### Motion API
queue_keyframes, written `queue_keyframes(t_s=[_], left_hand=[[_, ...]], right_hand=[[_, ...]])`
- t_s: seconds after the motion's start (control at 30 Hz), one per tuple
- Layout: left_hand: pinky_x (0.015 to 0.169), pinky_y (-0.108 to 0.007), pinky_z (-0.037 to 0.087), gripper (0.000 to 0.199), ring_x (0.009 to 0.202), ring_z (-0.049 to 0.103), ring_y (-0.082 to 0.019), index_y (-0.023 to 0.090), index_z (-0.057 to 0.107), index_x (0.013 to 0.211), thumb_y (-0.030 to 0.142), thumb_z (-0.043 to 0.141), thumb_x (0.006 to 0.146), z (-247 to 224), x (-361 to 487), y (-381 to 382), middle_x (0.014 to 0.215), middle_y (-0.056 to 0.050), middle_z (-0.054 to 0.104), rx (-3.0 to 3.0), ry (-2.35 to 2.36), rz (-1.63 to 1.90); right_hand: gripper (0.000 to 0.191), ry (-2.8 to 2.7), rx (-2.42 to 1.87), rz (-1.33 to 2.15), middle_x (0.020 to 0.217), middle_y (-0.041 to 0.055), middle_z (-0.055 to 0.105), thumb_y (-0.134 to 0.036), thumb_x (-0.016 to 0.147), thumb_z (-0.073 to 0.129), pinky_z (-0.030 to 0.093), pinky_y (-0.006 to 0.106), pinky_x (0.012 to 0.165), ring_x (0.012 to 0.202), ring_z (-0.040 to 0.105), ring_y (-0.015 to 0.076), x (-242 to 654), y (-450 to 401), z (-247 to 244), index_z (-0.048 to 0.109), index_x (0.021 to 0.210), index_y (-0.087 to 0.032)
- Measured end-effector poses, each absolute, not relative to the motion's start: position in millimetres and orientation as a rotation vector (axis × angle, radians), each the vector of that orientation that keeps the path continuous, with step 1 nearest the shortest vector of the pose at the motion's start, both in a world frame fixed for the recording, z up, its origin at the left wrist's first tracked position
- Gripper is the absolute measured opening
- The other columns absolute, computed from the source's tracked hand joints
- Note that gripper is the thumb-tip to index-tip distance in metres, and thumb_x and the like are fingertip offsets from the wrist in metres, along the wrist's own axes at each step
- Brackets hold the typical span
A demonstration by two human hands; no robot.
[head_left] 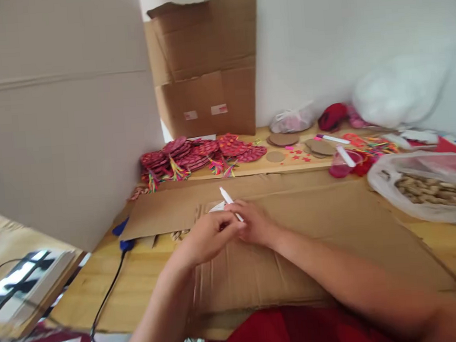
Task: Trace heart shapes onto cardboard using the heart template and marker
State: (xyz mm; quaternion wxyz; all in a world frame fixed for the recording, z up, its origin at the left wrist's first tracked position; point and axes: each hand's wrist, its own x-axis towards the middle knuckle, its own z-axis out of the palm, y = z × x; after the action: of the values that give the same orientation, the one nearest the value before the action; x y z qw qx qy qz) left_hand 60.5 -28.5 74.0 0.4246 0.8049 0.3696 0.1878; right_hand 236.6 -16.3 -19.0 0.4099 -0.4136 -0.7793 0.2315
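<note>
1. Pen (225,195): white, slim; over flat, creased cardboard (321,227), left of the table's (84,290) middle.
2. Right hand (253,222): closed round the pen. Left hand (209,237): curled against it; I cannot tell whether it grips.
3. Red patterned pieces (201,152): far edge, piled; I count several already tasselled.
4. Discs (276,156): smooth brown, far edge, visible faces unmarked.
5. Plastic bag (402,208): thin, crinkled, right edge.
</note>
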Motion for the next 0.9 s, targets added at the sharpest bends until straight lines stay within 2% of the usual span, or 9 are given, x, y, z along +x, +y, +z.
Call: queue_keyframes(t_s=[0.13, 0.23, 0.33, 0.4, 0.47, 0.57, 0.63, 0.73, 0.9], left_hand=[[0.066, -0.028, 0.04, 0.048, 0.069, 0.051, -0.016, 0.019, 0.063, 0.073, 0.06, 0.052, 0.095, 31, 43, 7, 0.072, -0.002, 0.06, 1.94, 1.058, 0.386], [0.066, -0.029, 0.044, 0.052, 0.068, 0.051, -0.016, 0.019, 0.06, 0.073, 0.067, 0.052, 0.094, 24, 36, 10, 0.071, -0.001, 0.058, 1.892, 1.056, 0.38], [0.069, -0.029, 0.051, 0.049, 0.076, 0.059, -0.018, 0.019, 0.064, 0.089, 0.068, 0.062, 0.091, 35, 46, 5, 0.082, -0.002, 0.062, 1.726, 1.061, 0.491], [0.073, -0.03, 0.055, 0.048, 0.087, 0.063, -0.019, 0.021, 0.066, 0.108, 0.065, 0.068, 0.089, 44, 59, 2, 0.098, -0.003, 0.067, 1.564, 1.011, 0.599], [0.075, -0.029, 0.056, 0.051, 0.085, 0.064, -0.017, 0.021, 0.066, 0.114, 0.062, 0.075, 0.086, 50, 75, 0, 0.099, -0.003, 0.068, 1.424, 0.926, 0.674], [0.062, -0.023, 0.05, 0.055, 0.066, 0.058, -0.011, 0.017, 0.068, 0.102, 0.065, 0.081, 0.079, 49, 100, 1, 0.077, 0.001, 0.064, 1.268, 0.85, 0.756], [0.055, -0.02, 0.045, 0.061, 0.06, 0.056, -0.01, 0.016, 0.067, 0.1, 0.067, 0.085, 0.074, 43, 116, 1, 0.071, 0.002, 0.062, 1.146, 0.832, 0.794], [0.054, -0.021, 0.046, 0.07, 0.059, 0.058, -0.01, 0.015, 0.066, 0.107, 0.069, 0.088, 0.067, 30, 139, 0, 0.071, 0.003, 0.063, 0.963, 0.818, 0.878], [0.056, -0.023, 0.049, 0.062, 0.062, 0.059, -0.011, 0.016, 0.065, 0.11, 0.066, 0.082, 0.078, 9, 163, -5, 0.073, 0.003, 0.062, 0.93, 0.738, 0.973]], right_hand=[[0.017, -1.855, -1.052, 0.557, 0.102, 0.0043, 0.076, -0.019, 0.087, 0.066, 0.054, 0.036, 0.091, 0.097, 0.071, 0.0208, 238, -20, -13, 0.068, 0.103, -0.024], [0.018, -1.757, -1.049, 0.561, 0.114, 0.0065, 0.077, -0.024, 0.095, 0.062, 0.055, 0.035, 0.095, 0.105, 0.072, 0.0192, 244, -26, -3, 0.067, 0.112, -0.023], [0.029, -1.761, -0.981, 0.545, 0.132, 0.0101, 0.073, -0.037, 0.103, 0.055, 0.048, 0.04, 0.112, 0.13, 0.064, 0.0205, 250, -29, 13, 0.067, 0.125, -0.022], [0.042, -1.852, -0.902, 0.516, 0.14, 0.0123, 0.069, -0.046, 0.107, 0.047, 0.038, 0.046, 0.123, 0.145, 0.053, 0.0226, 252, -29, 23, 0.065, 0.137, -0.021], [0.055, -1.929, -0.874, 0.502, 0.148, 0.0144, 0.064, -0.055, 0.109, 0.038, 0.028, 0.053, 0.128, 0.153, 0.043, 0.0262, 254, -27, 31, 0.06, 0.146, -0.02], [0.07, -1.962, -0.876, 0.657, 0.136, 0.0126, 0.071, -0.067, 0.108, 0.025, 0.04, 0.055, 0.121, 0.141, 0.057, 0.0283, 269, -17, 41, 0.052, 0.156, -0.024], [0.071, -1.912, -0.9, 0.81, 0.11, 0.0073, 0.078, -0.067, 0.108, 0.016, 0.056, 0.047, 0.102, 0.111, 0.074, 0.0234, 291, -2, 48, 0.048, 0.158, -0.027], [0.058, -1.682, -1.412, 0.474, 0.11, 0.0051, 0.078, -0.059, 0.11, 0.026, 0.061, 0.036, 0.089, 0.099, 0.076, 0.0189, 340, 33, 57, 0.056, 0.149, -0.03], [0.034, -1.465, -1.957, 0.234, 0.131, 0.0142, 0.069, -0.038, 0.102, 0.063, 0.056, 0.049, 0.103, 0.118, 0.068, 0.0264, 424, 100, 63, 0.067, 0.13, -0.019]])
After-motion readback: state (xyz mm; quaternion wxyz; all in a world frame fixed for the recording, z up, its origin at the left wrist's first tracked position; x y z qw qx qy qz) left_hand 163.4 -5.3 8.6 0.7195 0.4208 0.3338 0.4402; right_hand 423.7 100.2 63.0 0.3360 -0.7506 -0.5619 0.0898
